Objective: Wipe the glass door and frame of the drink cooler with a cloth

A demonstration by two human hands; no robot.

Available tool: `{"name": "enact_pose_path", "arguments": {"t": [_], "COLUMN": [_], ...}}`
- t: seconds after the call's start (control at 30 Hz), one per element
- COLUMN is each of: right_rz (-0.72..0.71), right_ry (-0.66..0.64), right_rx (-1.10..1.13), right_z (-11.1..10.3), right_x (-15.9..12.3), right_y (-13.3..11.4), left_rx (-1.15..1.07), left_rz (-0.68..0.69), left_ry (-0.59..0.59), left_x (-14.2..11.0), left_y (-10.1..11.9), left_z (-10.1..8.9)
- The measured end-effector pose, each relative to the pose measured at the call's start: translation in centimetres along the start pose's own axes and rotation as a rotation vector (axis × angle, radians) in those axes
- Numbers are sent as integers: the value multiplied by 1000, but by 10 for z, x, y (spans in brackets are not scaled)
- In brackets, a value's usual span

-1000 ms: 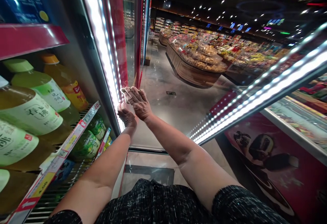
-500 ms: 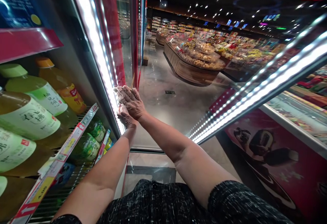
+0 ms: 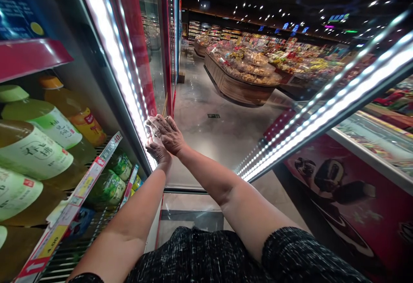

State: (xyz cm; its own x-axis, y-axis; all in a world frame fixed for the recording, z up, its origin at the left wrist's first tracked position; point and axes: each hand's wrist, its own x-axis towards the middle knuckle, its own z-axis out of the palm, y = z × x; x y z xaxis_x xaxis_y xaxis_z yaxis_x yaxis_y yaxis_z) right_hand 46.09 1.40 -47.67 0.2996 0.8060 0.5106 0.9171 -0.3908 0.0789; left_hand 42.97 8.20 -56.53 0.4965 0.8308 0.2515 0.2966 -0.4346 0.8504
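My right hand [image 3: 170, 134] lies flat on the glass of the open fridge door [image 3: 206, 145], beside the lit LED strip [image 3: 111, 55] of the frame. It presses a crumpled whitish cloth [image 3: 151, 124] against the glass. My left hand [image 3: 157, 149] sits just below and partly under it, at the same edge. Its fingers are hidden by the right hand. Both arms are stretched forward, bare below black speckled sleeves.
Fridge shelves at the left hold large tea bottles [image 3: 35, 149] and an orange-capped bottle [image 3: 75, 111], with price tags [image 3: 80, 188] on the shelf rail. Through the glass I see the shop floor, a wooden snack island [image 3: 241, 81] and a red ice-cream freezer [image 3: 338, 188] at the right.
Both hands stay together at the door's edge. The right hand with the cloth has slid slightly along the lit strip, and my view has shifted a little to the right.
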Motion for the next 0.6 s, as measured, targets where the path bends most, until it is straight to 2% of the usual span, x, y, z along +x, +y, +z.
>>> {"name": "enact_pose_path", "arguments": {"t": [0.07,0.17,0.37,0.6], "right_rz": [-38,-75,9,36], "right_ry": [-53,-117,-36,-85], "right_rx": [20,41,5,-8], "right_z": [6,8,-1,-3], "right_x": [-10,-23,-30,-41], "right_y": [5,12,19,24], "left_rx": [4,8,33,46], "left_rz": [-33,-29,9,58], "left_ry": [60,69,37,-17], "left_x": [-1,-4,-11,-11], "left_y": [-3,-5,-1,4], "left_z": [2,0,-6,-13]}}
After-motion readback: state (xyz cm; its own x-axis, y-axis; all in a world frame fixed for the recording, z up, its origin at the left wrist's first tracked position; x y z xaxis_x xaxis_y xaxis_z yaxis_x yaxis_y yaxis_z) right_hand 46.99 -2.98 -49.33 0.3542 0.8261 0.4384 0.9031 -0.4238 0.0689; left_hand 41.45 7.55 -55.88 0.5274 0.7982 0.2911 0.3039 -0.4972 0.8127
